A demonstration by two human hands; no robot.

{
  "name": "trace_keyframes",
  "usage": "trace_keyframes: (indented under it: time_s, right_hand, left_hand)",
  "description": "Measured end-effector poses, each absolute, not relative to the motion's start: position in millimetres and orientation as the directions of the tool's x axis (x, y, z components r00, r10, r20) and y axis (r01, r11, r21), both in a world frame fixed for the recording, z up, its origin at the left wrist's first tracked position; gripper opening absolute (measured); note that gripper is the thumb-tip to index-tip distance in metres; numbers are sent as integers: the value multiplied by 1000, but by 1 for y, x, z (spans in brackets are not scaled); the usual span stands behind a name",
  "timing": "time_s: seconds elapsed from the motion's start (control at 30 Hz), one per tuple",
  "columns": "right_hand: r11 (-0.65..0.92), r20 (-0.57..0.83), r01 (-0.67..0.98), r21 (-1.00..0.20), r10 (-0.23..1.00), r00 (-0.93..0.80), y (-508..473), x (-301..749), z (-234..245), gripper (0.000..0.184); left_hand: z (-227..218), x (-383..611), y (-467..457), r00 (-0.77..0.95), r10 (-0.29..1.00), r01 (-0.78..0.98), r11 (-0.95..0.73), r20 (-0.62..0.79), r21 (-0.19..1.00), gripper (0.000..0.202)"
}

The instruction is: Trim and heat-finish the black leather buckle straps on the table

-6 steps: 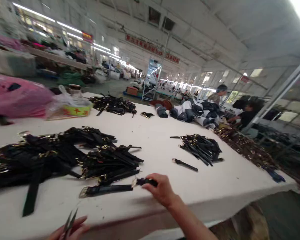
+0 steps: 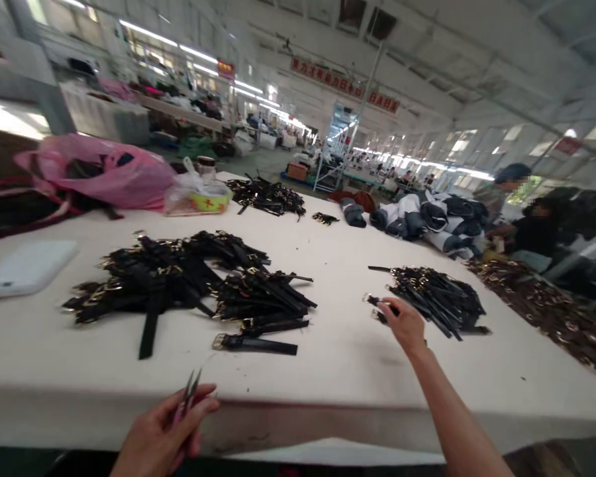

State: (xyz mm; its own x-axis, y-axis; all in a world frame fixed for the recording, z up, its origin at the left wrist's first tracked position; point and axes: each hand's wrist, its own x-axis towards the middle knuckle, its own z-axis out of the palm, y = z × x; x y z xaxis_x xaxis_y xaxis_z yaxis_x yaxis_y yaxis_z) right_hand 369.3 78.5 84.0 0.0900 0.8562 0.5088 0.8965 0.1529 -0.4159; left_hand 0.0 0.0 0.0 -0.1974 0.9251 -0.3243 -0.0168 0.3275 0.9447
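The right hand (image 2: pixel 403 324) reaches out over the white bench (image 2: pixel 328 361). Its fingers (image 2: pixel 389 307) are closed on a short black strap (image 2: pixel 375 303) with a metal buckle at its far end. The strap is held low over the bench, at the near left edge of a smaller heap (image 2: pixel 440 301) of similar black straps. Whether it touches that heap is hard to tell from this angle.

The left hand (image 2: pixel 161 434) sits at the near edge of the bench, its fingers pinched around what look like small snips (image 2: pixel 189 389), with the blades pointing up and away.

Between the two hands lies a single strap (image 2: pixel 255 344), flat on the bench with its buckle to the left. Just behind it is a large heap (image 2: pixel 179 278) of black straps with gold-coloured buckles, which spreads toward the left. A far heap (image 2: pixel 268 195) of the same straps lies near the back edge.

At the back left are a pink bag (image 2: pixel 104 171) and a yellow-green tub (image 2: pixel 201 199) wrapped in clear plastic. A flat white pad (image 2: pixel 27 266) rests at the left edge. Dark and white fabric rolls (image 2: pixel 427 222) are stacked at the back right, and brown straps (image 2: pixel 551 311) are strewn along the right side. Two people (image 2: pixel 536 222) sit beyond them.
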Motion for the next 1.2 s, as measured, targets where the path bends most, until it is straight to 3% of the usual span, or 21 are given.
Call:
trace_keyframes:
  time_s: [0.2,0.37,0.47,0.53,0.73,0.87,1.0,1.2]
  right_hand:
    - [259,480,871,-416,877,-32,96,337,73,25]
    - [490,323,806,-333,862,-391,89,235,35,17]
    - [468,205,858,-213,880,-429,88,188,21,17]
    - [423,179,884,-201,903,-392,89,174,18,16]
    - [489,240,769,-412,872,-426,74,179,22,10]
    - [570,278,665,-482,820,-501,55,188,29,7]
    - [573,281,645,-506,816,-505,44,195,33,9]
    - [515,237,608,-605,845,-480,34,188,34,28]
  left_hand:
    - [11,6,1,-222,919,-76,317,-325,946,56]
    - [10,6,3,-175,932,-4,323,-318,946,51]
    - [6,1,2,-190,938,19,300,-291,954,50]
    - [4,-3,1,-217,932,4,297,-289,955,50]
    - [11,-10,6,-320,902,-172,244,-288,954,49]
    - [20,-5,14,-272,916,-336,197,-295,921,42]
    - [18,2,15,-237,923,-361,206,-303,910,34]
    - [23,15,10,-201,929,-357,227,-312,906,29]
